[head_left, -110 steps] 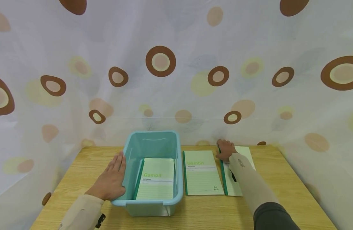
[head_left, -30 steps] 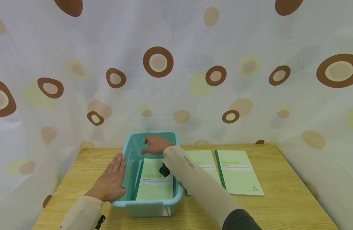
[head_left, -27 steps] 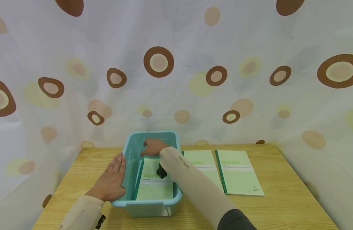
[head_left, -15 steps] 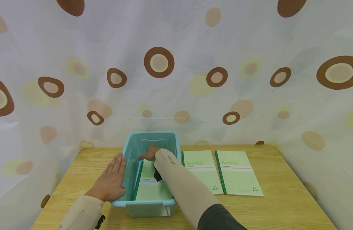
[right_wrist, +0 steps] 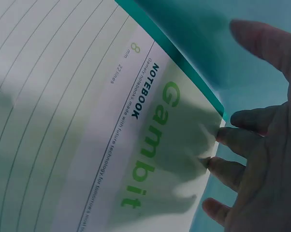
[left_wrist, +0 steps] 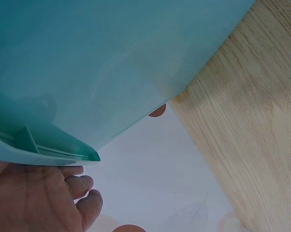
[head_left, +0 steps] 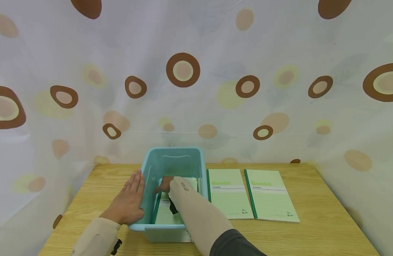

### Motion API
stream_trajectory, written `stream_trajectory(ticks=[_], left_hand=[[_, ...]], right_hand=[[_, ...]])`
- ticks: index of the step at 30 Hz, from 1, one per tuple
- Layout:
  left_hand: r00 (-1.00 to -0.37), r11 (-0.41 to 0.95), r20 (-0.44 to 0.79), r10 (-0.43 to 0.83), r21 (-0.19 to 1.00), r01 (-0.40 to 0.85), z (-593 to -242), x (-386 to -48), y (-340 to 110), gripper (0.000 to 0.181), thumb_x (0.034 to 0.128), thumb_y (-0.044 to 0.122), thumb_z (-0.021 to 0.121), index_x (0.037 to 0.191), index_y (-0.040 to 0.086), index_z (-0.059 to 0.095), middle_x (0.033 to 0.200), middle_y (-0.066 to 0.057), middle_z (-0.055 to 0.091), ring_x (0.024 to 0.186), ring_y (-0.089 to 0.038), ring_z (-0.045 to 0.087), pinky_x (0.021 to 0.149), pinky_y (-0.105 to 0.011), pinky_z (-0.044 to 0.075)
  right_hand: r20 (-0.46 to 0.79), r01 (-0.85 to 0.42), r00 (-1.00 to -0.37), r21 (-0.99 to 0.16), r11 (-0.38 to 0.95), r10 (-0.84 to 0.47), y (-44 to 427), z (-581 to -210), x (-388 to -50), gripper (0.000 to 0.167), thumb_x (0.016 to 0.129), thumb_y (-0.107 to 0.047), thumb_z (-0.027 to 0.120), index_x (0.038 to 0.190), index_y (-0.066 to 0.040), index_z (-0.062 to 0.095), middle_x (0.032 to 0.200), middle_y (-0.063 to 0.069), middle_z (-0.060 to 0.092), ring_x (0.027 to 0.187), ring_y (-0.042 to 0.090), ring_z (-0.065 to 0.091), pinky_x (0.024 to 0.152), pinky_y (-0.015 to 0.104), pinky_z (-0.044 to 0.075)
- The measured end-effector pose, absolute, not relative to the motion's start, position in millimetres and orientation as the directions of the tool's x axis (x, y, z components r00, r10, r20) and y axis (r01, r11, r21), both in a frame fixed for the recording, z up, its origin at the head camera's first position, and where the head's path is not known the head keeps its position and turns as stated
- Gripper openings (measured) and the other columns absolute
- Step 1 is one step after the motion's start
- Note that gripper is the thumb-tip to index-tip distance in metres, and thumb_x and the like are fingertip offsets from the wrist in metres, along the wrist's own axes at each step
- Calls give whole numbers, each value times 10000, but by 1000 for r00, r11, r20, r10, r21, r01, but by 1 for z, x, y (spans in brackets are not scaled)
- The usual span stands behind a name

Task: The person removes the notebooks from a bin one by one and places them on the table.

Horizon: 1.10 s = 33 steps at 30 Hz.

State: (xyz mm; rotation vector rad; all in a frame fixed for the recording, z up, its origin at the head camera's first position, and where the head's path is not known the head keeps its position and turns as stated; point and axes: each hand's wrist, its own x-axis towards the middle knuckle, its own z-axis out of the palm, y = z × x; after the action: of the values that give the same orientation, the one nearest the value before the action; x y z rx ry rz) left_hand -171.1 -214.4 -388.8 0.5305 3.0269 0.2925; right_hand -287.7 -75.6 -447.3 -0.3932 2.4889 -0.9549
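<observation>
A light-blue plastic bin [head_left: 174,161] stands on the table, with a pale green Gambit notebook [head_left: 165,216] lying in it. My left hand [head_left: 127,202] lies with straight fingers along the bin's left rim; the left wrist view has that hand [left_wrist: 39,198] just under the rim. Inside the bin, my right hand [head_left: 164,184] is over the far end of the notebook. Up close in the right wrist view, the hand [right_wrist: 266,164] has spread fingers, with fingertips at the notebook's [right_wrist: 87,106] top edge and the thumb apart. The forearm hides part of the notebook.
Two more Gambit notebooks with green spines lie to the bin's right: a nearer one [head_left: 229,199] and a farther one [head_left: 273,201]. Beneath everything is a wooden table [head_left: 324,213]. A patterned white curtain [head_left: 212,106] hangs behind and at both sides.
My right hand has left the far-right notebook, reached into the back of the bin, and come lower and nearer over the notebook there. The left hand has stayed at the rim.
</observation>
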Motion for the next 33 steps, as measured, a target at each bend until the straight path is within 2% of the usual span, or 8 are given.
stream_trajectory(ticks=[3,5,7,14,18,25,29,33], left_hand=[[-941,926,-21,339,187,329,-389,-171,-214,878,669,59,486,1437,-203,150,1535,-353,82,1410,-508,95,1121,-591,165],[-941,927,-23,338,180,329,-388,-171,-214,872,675,60,485,1437,-202,152,1535,-353,84,1410,-508,97,1121,-590,166],[-941,928,-31,337,180,326,-386,-171,-214,871,678,59,485,1439,-199,150,1537,-351,80,1411,-507,94,1122,-589,162],[-941,928,-44,335,190,321,-385,-170,-212,878,674,54,479,1445,-193,141,1539,-347,74,1414,-503,87,1127,-583,155],[-941,928,-31,336,183,325,-387,-171,-212,875,672,53,471,1443,-195,142,1538,-348,81,1413,-503,93,1127,-582,156],[-941,928,-31,336,185,325,-387,-170,-212,866,670,41,462,1440,-198,147,1536,-350,89,1410,-506,102,1126,-582,156],[-942,929,-37,333,186,321,-387,-170,-211,869,669,42,469,1441,-196,148,1538,-348,84,1411,-504,99,1127,-582,153],[-943,930,-43,331,182,318,-387,-169,-212,873,671,45,476,1443,-194,148,1539,-346,82,1413,-503,96,1127,-582,154]], right_hand=[[-316,-119,-858,-642,757,-404,-76,-449,-290,733,837,-235,718,1444,1,381,1449,139,442,1307,298,446,1044,412,392],[-330,-126,-855,-617,777,-401,-77,-450,-293,650,841,-257,712,1379,17,470,1364,147,528,1219,299,525,975,410,446],[-337,-145,-856,-571,808,-392,-78,-451,-296,626,845,-299,705,1353,8,506,1340,140,549,1185,290,547,938,407,465],[-298,-220,-896,-347,912,-330,-84,-465,-305,734,806,-492,690,1387,-91,492,1426,130,412,1301,287,402,1079,503,305],[-250,-217,-919,-325,921,-305,-86,-470,-307,738,787,-503,712,1372,-106,502,1364,129,437,1250,276,420,1049,475,333],[-214,-213,-926,-387,897,-312,-86,-474,-310,737,772,-482,732,1344,-108,456,1279,160,494,1166,303,481,968,464,398],[-235,-205,-916,-421,884,-324,-86,-477,-313,769,777,-485,726,1367,-116,399,1271,167,522,1162,308,507,956,454,421],[-247,-218,-910,-398,891,-333,-87,-479,-315,812,789,-511,707,1413,-122,363,1323,180,489,1207,327,466,995,457,388]])
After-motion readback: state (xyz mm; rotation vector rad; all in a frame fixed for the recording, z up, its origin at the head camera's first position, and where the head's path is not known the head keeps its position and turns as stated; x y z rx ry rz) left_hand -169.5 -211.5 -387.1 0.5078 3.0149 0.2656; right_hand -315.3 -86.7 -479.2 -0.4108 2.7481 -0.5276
